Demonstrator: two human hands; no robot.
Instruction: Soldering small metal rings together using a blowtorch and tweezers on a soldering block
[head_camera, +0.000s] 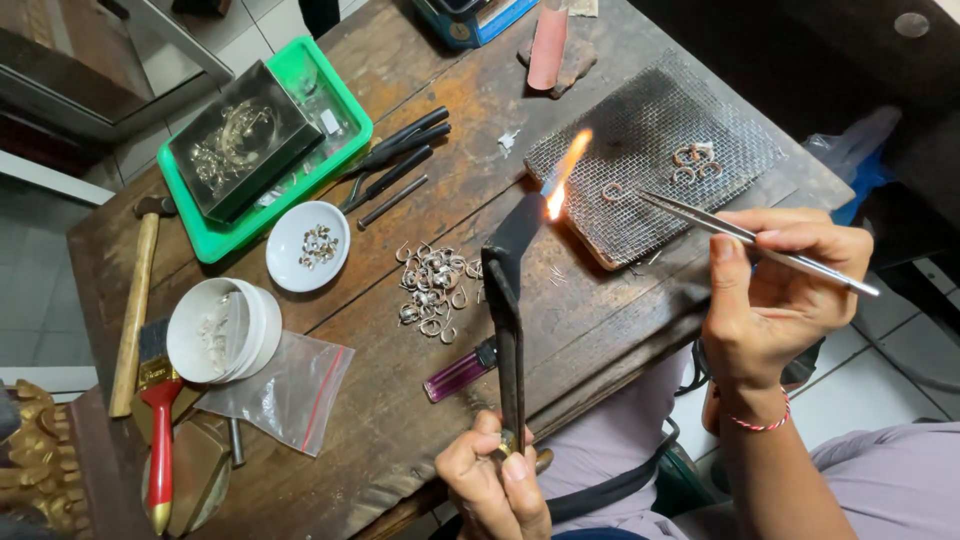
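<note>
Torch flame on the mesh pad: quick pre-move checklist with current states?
1. Torch lit, flame aimed toward the wire mesh pad: ok.
2. Left hand grips the torch at its base: ok.
3. Right hand holds the tweezers, tips near the small ring: ok.
4. Tweezers touching the ring: cannot tell.
5. Lighter and plastic bag lie apart from the flame: ok.
6. Loose rings pile lies off the pad: ok.

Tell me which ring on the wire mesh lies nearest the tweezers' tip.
The single ring lying alone on the mesh pad, just left of the tweezers; the other rings cluster farther back.
</note>
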